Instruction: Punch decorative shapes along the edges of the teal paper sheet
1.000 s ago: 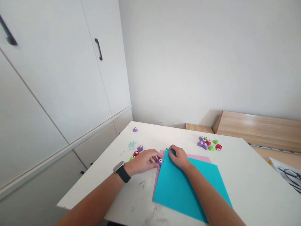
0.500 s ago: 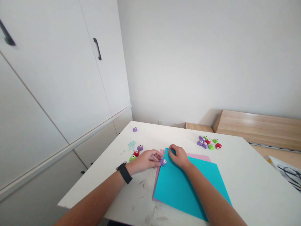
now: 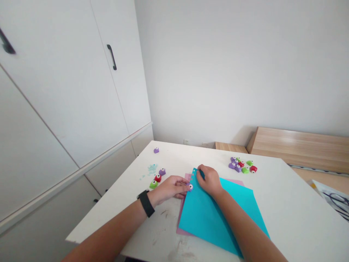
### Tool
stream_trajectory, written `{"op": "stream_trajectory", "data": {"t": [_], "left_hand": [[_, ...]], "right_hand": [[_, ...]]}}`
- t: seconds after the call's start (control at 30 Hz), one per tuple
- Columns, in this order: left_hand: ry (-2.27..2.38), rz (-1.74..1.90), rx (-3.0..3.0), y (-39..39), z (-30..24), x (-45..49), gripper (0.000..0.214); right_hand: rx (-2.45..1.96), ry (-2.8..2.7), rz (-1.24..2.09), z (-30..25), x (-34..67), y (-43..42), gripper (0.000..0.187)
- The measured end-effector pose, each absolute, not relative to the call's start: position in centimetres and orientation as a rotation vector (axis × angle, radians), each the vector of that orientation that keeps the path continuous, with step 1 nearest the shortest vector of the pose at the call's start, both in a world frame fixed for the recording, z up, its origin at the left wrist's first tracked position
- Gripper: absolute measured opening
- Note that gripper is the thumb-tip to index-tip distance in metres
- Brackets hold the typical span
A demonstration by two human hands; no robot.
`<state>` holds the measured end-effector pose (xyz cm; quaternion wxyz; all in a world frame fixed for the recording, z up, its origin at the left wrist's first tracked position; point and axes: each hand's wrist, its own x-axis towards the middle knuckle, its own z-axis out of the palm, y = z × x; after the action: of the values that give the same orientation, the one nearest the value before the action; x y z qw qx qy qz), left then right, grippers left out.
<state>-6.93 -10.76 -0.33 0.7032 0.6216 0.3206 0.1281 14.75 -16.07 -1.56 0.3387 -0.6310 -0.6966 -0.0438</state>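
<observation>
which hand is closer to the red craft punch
Left. The left hand, at a purple craft punch, sits just right of the red craft punch, apart from it; the right hand is farther right, on the teal sheet.

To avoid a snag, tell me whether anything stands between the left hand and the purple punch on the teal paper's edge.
Nothing visible does: the left hand reaches the purple craft punch directly, its fingers against it, at the edge of the teal paper.

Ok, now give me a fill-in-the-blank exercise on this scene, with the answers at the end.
The left hand holds a ____ craft punch on the edge of the teal paper. That paper lies on a ____ sheet. The black watch sits on the ____ wrist.

Missing words: purple, pink, left.
</observation>
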Motion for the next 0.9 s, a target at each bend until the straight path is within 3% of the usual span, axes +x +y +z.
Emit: {"op": "stream_trajectory", "data": {"t": [0.9], "left_hand": [[0.652,0.211,1.302,-10.8,0.1,-7.0,0.043]], "right_hand": [[-1.615,-1.854,-0.192,-1.5,14.7,-16.1,0.015]]}}
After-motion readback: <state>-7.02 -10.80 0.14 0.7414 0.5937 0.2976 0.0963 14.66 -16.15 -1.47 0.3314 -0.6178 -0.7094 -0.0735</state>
